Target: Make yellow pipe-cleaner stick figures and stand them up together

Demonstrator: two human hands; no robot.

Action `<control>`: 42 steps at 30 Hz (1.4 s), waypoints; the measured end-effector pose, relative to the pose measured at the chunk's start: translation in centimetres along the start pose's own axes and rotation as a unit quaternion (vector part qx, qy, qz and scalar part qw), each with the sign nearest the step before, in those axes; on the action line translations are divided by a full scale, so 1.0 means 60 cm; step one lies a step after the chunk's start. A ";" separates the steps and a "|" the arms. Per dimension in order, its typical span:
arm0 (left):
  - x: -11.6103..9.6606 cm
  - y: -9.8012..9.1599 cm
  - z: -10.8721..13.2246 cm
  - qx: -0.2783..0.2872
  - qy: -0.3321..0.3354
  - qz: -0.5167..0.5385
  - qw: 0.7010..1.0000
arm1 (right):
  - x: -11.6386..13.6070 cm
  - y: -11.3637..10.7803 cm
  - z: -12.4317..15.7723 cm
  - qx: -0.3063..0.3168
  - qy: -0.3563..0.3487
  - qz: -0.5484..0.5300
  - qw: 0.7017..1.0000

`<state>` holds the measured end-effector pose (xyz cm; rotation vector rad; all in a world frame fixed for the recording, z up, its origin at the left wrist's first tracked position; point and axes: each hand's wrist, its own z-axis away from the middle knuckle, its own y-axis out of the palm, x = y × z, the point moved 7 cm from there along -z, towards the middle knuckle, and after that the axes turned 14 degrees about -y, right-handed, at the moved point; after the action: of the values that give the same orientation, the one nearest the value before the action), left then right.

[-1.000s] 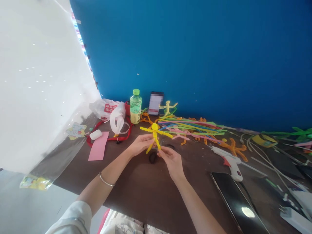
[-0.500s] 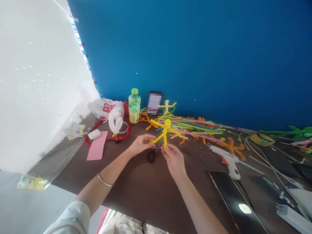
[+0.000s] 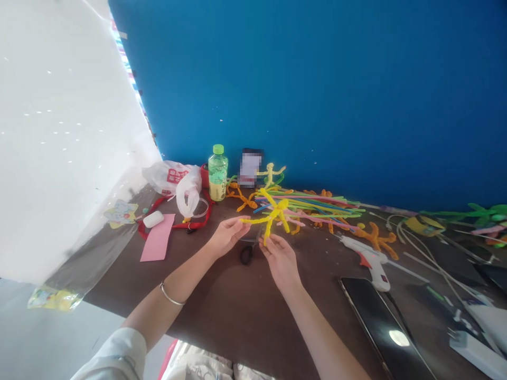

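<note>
A yellow pipe-cleaner figure (image 3: 277,212) with a round head, two arms and two legs is held above the table, tilted to the right. My left hand (image 3: 229,236) pinches the end of one leg between thumb and fingers. The end of the other leg is pinched by my right hand (image 3: 280,258). Below and between my hands lies a pair of scissors (image 3: 246,255) with black handles, its blades partly hidden. Behind the figure is a bundle of coloured pipe cleaners (image 3: 317,205), with a pale yellow figure (image 3: 270,173) standing at the back.
A green-capped bottle (image 3: 218,173), a plastic bag (image 3: 174,177) and pink paper (image 3: 158,240) stand or lie to the left. On the right are a glue gun (image 3: 368,259), a phone (image 3: 384,322), a white charger (image 3: 477,352), cables and an orange pipe-cleaner figure (image 3: 376,240). A blue wall (image 3: 317,95) rises behind.
The yellow figure has tipped to the right, its head lower and its left leg now more level. My left hand has shifted slightly; both hands keep hold of the legs.
</note>
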<state>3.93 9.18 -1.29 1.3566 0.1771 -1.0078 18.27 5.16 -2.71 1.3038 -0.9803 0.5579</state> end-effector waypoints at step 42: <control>0.086 0.031 0.023 0.069 -0.304 0.098 0.945 | 0.035 0.011 -0.012 0.100 -0.044 0.081 0.991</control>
<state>7.67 5.23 -2.89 1.0999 -0.4915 -1.2354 18.98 5.65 -0.56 1.4428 -1.1327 0.7441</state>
